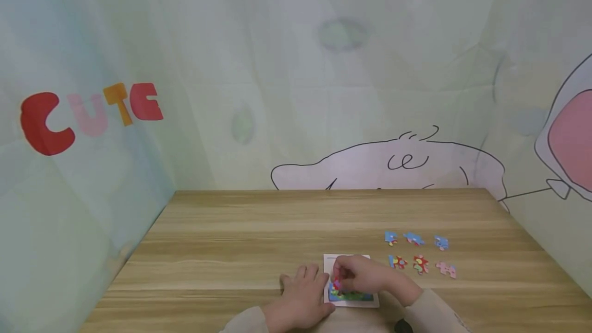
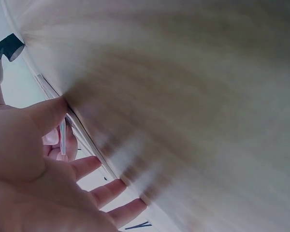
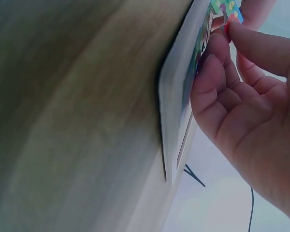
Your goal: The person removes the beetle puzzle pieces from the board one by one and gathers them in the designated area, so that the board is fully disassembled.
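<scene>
A white-bordered puzzle board (image 1: 375, 302) lies flat near the table's front edge, with colourful pieces along its lower part. My right hand (image 1: 363, 275) is over the board and pinches a jigsaw piece (image 3: 228, 8) between thumb and fingers. That piece has a green and blue patterned face and stands tilted up at the board's left side in the head view. My left hand (image 1: 302, 293) rests spread on the table, its fingers straight and its thumb at the board's left edge. The right hand covers much of the board's middle.
Several loose jigsaw pieces lie in two rows on the wooden table (image 1: 222, 240), right of the board. Among them are a blue piece (image 1: 441, 242), a red patterned piece (image 1: 420, 264) and a pink piece (image 1: 446, 270). A printed cloth backdrop (image 1: 287, 91) surrounds the table.
</scene>
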`<control>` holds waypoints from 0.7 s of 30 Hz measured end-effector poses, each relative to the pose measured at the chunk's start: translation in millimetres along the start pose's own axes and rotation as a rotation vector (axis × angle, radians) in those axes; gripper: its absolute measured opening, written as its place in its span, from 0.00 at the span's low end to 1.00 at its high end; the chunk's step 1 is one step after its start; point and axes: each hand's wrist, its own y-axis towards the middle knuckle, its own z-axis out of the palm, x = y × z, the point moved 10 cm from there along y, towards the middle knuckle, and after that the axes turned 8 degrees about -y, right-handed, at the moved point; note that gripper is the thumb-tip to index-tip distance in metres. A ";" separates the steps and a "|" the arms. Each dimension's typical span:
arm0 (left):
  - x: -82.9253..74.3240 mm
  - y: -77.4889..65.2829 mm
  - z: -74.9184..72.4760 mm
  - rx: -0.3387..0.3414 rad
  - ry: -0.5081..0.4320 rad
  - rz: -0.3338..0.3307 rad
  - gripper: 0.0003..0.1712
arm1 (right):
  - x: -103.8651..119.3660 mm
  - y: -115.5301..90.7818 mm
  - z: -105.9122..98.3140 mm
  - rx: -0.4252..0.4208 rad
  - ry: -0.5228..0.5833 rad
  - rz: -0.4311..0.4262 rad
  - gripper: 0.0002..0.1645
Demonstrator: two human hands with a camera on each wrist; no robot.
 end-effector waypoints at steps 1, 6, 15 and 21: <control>0.2 -0.2 -0.1 -0.001 0.001 -0.002 0.37 | -0.3 0.0 0.0 0.003 0.006 0.002 0.06; 1.5 -1.5 -0.1 -0.002 -0.033 -0.013 0.37 | -1.6 -0.4 0.5 0.005 0.037 0.000 0.06; 2.6 -1.8 0.4 0.013 -0.082 -0.016 0.36 | -3.3 -3.6 -1.0 0.009 0.099 -0.024 0.04; 3.6 -1.5 1.0 0.020 -0.081 -0.026 0.35 | -8.9 -10.5 -7.9 -0.022 0.110 -0.055 0.05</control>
